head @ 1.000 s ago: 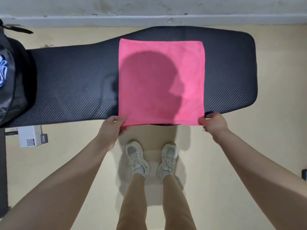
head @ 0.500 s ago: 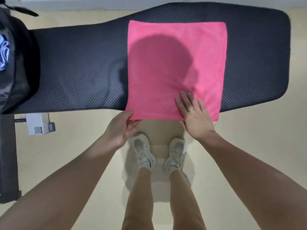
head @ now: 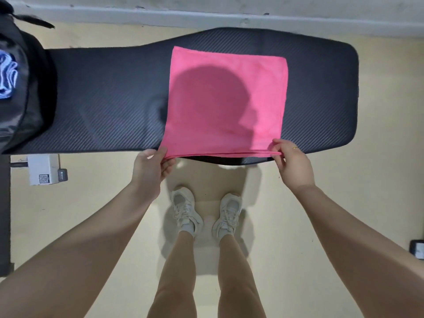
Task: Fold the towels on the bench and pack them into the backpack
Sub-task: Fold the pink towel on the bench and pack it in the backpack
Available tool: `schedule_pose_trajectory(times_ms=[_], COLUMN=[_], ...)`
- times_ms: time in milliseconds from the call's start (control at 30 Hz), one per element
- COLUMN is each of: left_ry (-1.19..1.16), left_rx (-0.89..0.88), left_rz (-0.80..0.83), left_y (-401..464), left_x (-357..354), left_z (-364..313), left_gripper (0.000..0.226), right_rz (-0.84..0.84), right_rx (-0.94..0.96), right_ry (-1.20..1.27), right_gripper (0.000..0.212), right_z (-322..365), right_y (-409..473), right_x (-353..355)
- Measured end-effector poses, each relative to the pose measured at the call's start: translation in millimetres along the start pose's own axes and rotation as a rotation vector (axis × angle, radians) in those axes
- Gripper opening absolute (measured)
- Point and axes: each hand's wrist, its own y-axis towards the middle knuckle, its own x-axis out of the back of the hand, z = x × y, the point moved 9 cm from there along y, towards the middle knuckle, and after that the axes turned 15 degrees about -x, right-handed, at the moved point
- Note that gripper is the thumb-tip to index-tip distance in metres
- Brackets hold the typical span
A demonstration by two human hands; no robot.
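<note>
A: What do we have in front of us, biggest thing first?

B: The black padded bench [head: 103, 99] runs across our view, its far side close to the wall. At its left end sits the dark backpack [head: 20, 106], with something blue and white showing on its near face.

A: And the towel?

B: The pink towel [head: 226, 99] lies flat on the wider right part of the bench, well apart from the backpack. Its near edge reaches the bench's front edge and shows as stacked layers there. The shadow of our head falls across the middle of it.

A: How do our hands stand?

B: Our left hand [head: 149, 171] pinches the near left corner of the towel between thumb and curled fingers. Our right hand [head: 292, 164] pinches the near right corner in the same way, fingertips closed on the cloth, a ring on one finger. Both corners sit slightly raised at the bench's front edge.

A: Anything smaller?

B: Our white sneakers [head: 185, 212] stand on the pale floor below the towel, and a small white box [head: 42, 169] sits under the bench's left part.
</note>
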Motion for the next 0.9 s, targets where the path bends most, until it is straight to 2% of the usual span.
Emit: schedule_pose_trajectory(times_ms=[67, 167, 233, 367, 433, 533, 600, 733, 800, 900], left_ry=[0.122, 0.314, 0.372, 0.639, 0.814, 0.900, 0.791, 0.528, 0.634, 0.962], left_rx=[-0.092, -0.130, -0.131, -0.308, -0.457, -0.646, -0.642, -0.429, -0.440, -0.585], left_rz=[-0.025, 0.151, 0.218, 0.351, 0.318, 0.265, 0.281, 0.280, 0.243, 0.162], left_y=[-4, -12, -15, -4, 13, 49, 74, 122, 140, 152], left_x=[3, -14, -21, -43, -51, -66, -79, -100, -107, -116], left_z=[-23, -50, -68, -108, -129, -153, -156, -144, -143, -154], left_gripper=[0.020, 0.028, 0.024, 0.014, 0.012, 0.007, 0.011, 0.019, 0.020, 0.020], right_rz=[0.050, 0.129, 0.137, 0.099, 0.074, 0.040, 0.015, -0.034, -0.063, -0.095], right_rx=[-0.029, -0.198, -0.281, -0.265, -0.282, -0.371, -0.377, -0.361, -0.398, -0.470], right_ry=[0.185, 0.402, 0.533, 0.512, 0.537, 0.696, 0.683, 0.494, 0.461, 0.402], right_gripper=[0.010, 0.012, 0.012, 0.015, 0.011, 0.026, 0.027, 0.012, 0.014, 0.024], right_z=[1, -1, 4, 24, 30, 32, 36, 46, 45, 45], right_y=[-4, -8, -6, 22, 44, 74, 94, 135, 151, 167], right_x=[16, 38, 54, 78, 83, 82, 81, 71, 66, 64])
